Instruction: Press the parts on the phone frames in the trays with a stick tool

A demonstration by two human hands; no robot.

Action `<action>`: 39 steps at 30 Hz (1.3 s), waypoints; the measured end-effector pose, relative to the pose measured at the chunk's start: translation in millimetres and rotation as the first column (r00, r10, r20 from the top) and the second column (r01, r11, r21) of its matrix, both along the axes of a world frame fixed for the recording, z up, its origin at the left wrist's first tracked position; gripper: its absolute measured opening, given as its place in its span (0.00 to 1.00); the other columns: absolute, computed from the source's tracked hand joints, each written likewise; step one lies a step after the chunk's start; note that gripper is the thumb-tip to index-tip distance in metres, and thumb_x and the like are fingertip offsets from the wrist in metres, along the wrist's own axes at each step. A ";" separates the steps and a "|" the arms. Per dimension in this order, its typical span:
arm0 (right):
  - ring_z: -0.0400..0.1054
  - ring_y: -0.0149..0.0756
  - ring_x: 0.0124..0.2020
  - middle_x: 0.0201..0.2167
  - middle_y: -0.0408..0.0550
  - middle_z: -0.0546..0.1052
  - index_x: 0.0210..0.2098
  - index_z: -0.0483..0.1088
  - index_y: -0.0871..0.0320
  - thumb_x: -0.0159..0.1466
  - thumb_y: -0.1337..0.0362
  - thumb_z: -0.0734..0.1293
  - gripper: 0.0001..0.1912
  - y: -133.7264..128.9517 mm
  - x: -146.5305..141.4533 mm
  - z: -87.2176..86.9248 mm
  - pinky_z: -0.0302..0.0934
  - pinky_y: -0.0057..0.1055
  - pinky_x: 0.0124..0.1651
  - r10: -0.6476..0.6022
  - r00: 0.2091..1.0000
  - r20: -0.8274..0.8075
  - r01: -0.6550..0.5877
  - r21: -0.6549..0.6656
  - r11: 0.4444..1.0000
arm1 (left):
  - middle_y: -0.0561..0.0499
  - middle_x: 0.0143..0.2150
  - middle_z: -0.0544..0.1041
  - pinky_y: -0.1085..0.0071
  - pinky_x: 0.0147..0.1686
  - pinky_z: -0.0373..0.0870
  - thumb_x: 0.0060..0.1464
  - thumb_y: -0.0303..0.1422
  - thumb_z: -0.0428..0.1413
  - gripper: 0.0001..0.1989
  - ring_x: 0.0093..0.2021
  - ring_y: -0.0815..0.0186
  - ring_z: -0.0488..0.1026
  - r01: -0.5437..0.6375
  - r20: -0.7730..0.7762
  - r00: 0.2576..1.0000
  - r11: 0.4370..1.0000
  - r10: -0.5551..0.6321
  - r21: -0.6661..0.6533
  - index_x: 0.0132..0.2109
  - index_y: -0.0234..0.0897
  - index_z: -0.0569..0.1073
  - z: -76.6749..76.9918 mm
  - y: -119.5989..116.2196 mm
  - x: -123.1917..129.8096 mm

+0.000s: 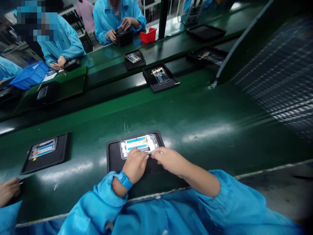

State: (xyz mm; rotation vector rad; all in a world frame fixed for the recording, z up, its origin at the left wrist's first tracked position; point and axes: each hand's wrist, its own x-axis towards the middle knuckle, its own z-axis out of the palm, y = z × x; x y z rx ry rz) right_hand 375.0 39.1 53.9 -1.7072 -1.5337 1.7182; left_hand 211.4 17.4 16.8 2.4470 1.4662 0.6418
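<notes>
A phone frame (135, 143) with blue strips and bright metal parts lies in a black tray (113, 160) on the green bench. My left hand (136, 164), with a blue band at its wrist, rests at the frame's lower edge, fingers bent and close together. Beside it on the right, my right hand (168, 160) has its fingers pinched at the frame's lower right part. Whatever either hand grips is too small or hidden to name. Both hands' fingertips are near each other.
At left, another black tray (62, 150) holds a phone frame, near another person's hand (9, 192). Across the bench, a conveyor carries more trays (171, 85). Two people in blue work beyond it, near a red bin (148, 36) and blue bin (30, 75). A slanted panel (244, 42) stands right.
</notes>
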 end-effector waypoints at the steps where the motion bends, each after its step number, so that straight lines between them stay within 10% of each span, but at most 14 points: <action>1: 0.59 0.27 0.18 0.18 0.39 0.67 0.25 0.68 0.56 0.55 0.64 0.57 0.09 1.2 0.8 -0.8 0.50 0.23 0.20 -0.038 0.999 -0.030 0.036 -0.064 0.997 | 0.50 0.29 0.73 0.60 0.44 0.66 0.56 0.30 0.45 0.10 0.33 0.64 0.69 -0.009 0.007 1.000 1.000 0.009 -0.002 0.36 0.37 0.71 0.4 0.8 1.2; 7: 0.56 0.26 0.13 0.17 0.39 0.66 0.37 0.68 0.55 0.54 0.59 0.59 0.13 1.3 0.6 -6.4 0.44 0.23 0.13 -0.256 0.965 -0.047 0.242 -0.202 0.949 | 0.50 0.28 0.73 0.60 0.45 0.64 0.55 0.28 0.45 0.09 0.35 0.64 0.68 -0.061 0.029 0.998 0.996 0.059 0.069 0.34 0.35 0.70 -0.7 2.4 6.7; 16: 0.66 0.34 0.30 0.29 0.43 0.74 0.30 0.71 0.55 0.53 0.67 0.61 0.08 1.4 -4.5 -1.9 0.57 0.26 0.29 -0.132 0.991 -0.011 0.132 0.093 0.987 | 0.50 0.31 0.73 0.57 0.48 0.62 0.55 0.27 0.45 0.09 0.40 0.62 0.67 -0.072 0.021 0.997 0.997 0.072 0.001 0.36 0.36 0.70 -6.4 -0.3 5.5; 28: 0.54 0.28 0.09 0.11 0.35 0.61 0.43 0.62 0.59 0.50 0.70 0.59 0.19 9.4 -15.4 -5.9 0.45 0.22 0.10 -0.377 0.920 -0.105 0.321 -0.347 0.881 | 0.48 0.27 0.70 0.59 0.46 0.65 0.53 0.26 0.46 0.07 0.37 0.63 0.66 -0.011 -0.029 0.999 0.966 0.019 0.257 0.32 0.34 0.69 -6.5 -1.0 10.2; 34: 0.62 0.30 0.16 0.17 0.40 0.68 0.45 0.61 0.59 0.55 0.56 0.61 0.21 7.6 -6.5 -16.2 0.57 0.26 0.20 -0.556 0.789 -0.262 0.541 -0.134 0.830 | 0.49 0.27 0.69 0.55 0.49 0.62 0.51 0.25 0.48 0.06 0.42 0.58 0.64 -0.034 -0.117 0.991 0.978 0.059 0.208 0.30 0.33 0.69 -7.3 5.2 19.5; 39: 0.68 0.36 0.31 0.30 0.48 0.73 0.44 0.60 0.58 0.60 0.52 0.55 0.19 1.6 1.1 -29.9 0.61 0.35 0.36 -0.607 0.753 -0.252 0.658 0.296 0.693 | 0.49 0.29 0.70 0.55 0.48 0.62 0.52 0.25 0.48 0.07 0.42 0.58 0.65 -0.028 -0.142 0.988 0.985 0.053 0.172 0.31 0.35 0.69 -8.6 7.8 20.6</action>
